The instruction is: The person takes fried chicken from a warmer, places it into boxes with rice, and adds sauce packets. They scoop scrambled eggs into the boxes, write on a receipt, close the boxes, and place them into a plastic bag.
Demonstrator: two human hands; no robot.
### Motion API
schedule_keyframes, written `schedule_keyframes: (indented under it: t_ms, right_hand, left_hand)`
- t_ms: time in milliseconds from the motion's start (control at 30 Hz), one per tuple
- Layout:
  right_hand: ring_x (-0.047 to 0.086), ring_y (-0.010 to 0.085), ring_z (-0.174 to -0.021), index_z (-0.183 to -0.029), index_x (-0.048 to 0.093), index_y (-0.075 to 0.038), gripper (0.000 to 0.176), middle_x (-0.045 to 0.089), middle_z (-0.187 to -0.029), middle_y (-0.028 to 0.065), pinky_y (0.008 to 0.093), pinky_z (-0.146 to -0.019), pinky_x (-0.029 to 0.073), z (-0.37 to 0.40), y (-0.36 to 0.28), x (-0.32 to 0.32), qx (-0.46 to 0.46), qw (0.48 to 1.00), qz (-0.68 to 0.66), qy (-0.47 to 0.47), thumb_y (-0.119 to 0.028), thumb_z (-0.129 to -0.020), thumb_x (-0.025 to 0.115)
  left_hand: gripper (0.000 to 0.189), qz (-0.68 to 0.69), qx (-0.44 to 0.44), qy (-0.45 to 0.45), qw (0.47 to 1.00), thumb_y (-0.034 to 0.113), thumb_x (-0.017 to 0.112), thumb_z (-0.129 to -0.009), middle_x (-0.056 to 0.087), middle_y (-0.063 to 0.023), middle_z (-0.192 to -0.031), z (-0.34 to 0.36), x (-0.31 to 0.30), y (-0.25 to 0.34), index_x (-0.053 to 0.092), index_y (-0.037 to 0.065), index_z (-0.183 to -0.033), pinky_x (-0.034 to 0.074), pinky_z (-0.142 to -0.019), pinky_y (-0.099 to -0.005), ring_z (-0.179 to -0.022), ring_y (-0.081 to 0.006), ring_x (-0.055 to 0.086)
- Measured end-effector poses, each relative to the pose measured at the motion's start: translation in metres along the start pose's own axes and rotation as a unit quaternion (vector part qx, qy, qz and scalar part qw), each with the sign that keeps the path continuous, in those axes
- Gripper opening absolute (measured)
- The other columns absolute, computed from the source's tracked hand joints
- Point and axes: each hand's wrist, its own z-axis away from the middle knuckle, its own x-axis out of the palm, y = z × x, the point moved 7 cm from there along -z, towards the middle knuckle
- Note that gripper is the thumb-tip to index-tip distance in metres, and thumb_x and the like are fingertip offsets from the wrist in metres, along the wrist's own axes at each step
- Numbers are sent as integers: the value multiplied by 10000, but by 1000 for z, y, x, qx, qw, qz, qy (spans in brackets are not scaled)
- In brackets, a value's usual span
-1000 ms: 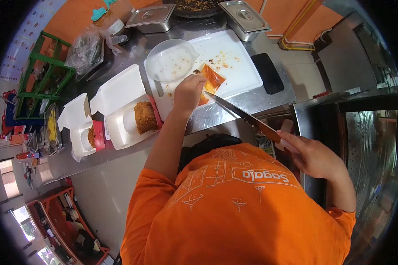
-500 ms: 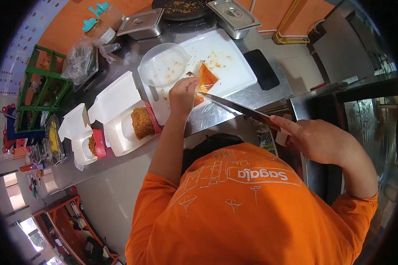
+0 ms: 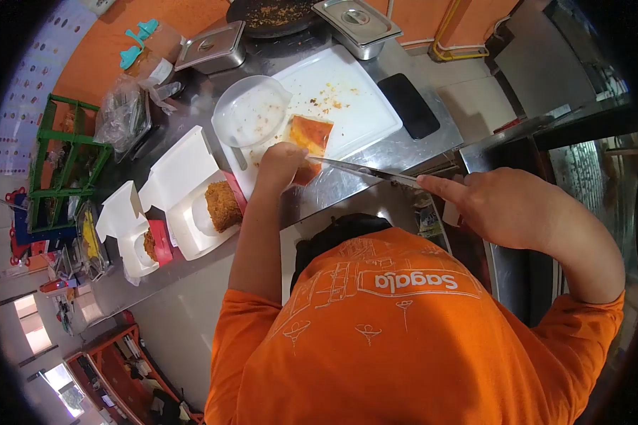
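Observation:
My left hand pinches the lower side of a clear packet of orange sauce at the near edge of the white cutting board. In my right hand is a long knife, its handle wrapped by my fingers and the index finger stretched along it. The blade points left, its tip right at the packet beside my left fingers. A round translucent plastic bowl with crumbs inside sits on the board's left part, just beyond my left hand.
Left of the board stand a large open carton with fried chicken and a smaller open carton. A black phone lies at the right. Lidded steel pans and a dark round pan line the back.
The packet now lies flatter, with more of its face showing, and has shifted slightly left with my left hand. The knife tip has moved slightly left and down and stays at the packet.

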Motion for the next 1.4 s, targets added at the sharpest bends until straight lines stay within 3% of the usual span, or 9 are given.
schedule_keyframes:
  t_ms: [267, 567, 667, 767, 833, 933, 1033, 1200, 1400]
  right_hand:
    - [596, 298, -629, -1336, 345, -133, 550, 589, -774, 159, 374, -563, 467, 2, 7, 11, 24, 1000, 4, -1, -116, -807, 498]
    - [599, 317, -603, -1369, 272, -203, 637, 560, -840, 214, 389, -534, 489, -7, 3, 30, 11, 1000, 10, 24, -54, -780, 462]
    - [598, 316, -590, -1366, 273, -217, 637, 558, -865, 218, 391, -519, 488, -16, 1, 32, 4, 1000, 11, 23, -54, -781, 462]
    - [605, 316, -637, -1356, 294, -221, 609, 575, -854, 206, 394, -557, 488, -8, 9, 32, 0, 997, 24, 70, -71, -791, 460]
    - [619, 315, -733, -1345, 325, -221, 565, 604, -841, 184, 398, -624, 491, 1, 17, 40, 20, 998, -17, 61, -100, -807, 448]
    - [592, 316, -608, -1327, 342, -234, 551, 566, -802, 155, 388, -554, 485, 16, 26, 49, 8, 994, -31, 100, -129, -811, 502]
    - [590, 312, -621, -1307, 372, -236, 520, 564, -822, 140, 386, -578, 484, 38, 38, 35, -15, 979, -121, 164, -141, -815, 509]
    - [583, 322, -706, -1320, 343, -271, 614, 537, -870, 141, 402, -606, 490, -18, 57, 55, 92, 944, -34, 314, -111, -762, 543]
    - [539, 279, -828, -1312, 363, -243, 619, 462, -980, 134, 395, -629, 501, -162, 45, 77, 133, 912, -8, 389, -149, -733, 560]
  left_hand:
    - [257, -72, 98, 153, 981, 246, 497, -844, 611, -196, -771, 8, -7, 6, 608, 15, -854, 451, -665, -369, -713, -315, 599]
    - [276, -84, 108, 133, 982, 270, 498, -853, 606, -207, -800, 16, 14, 10, 602, 16, -879, 442, -677, -406, -752, -364, 581]
    - [296, -115, 119, 142, 976, 284, 506, -862, 611, -157, -756, 26, 10, 50, 604, 6, -889, 438, -647, -330, -684, -233, 587]
    - [253, -106, 158, 170, 967, 247, 493, -859, 591, -212, -769, 17, -20, 38, 599, 18, -875, 430, -666, -402, -729, -366, 562]
    - [259, 9, 143, 169, 975, 242, 496, -879, 568, -127, -669, 17, -41, 25, 593, 4, -843, 408, -614, -336, -624, -224, 520]
    - [279, 124, 49, 117, 984, 238, 493, -897, 528, -23, -691, 33, -61, 28, 583, -20, -841, 368, -577, -264, -646, -90, 435]
    - [271, 215, 42, 101, 970, 232, 494, -899, 543, -30, -749, 46, -67, 25, 572, -22, -847, 379, -600, -248, -695, -96, 467]
    - [265, 481, 101, 15, 870, 233, 448, -925, 586, -125, -928, 68, -56, 35, 513, -18, -979, 460, -818, -327, -887, -193, 561]
    - [246, 526, 105, -50, 842, 229, 489, -904, 608, -127, -955, 87, -54, 53, 531, -9, -949, 465, -691, -267, -772, -137, 556]
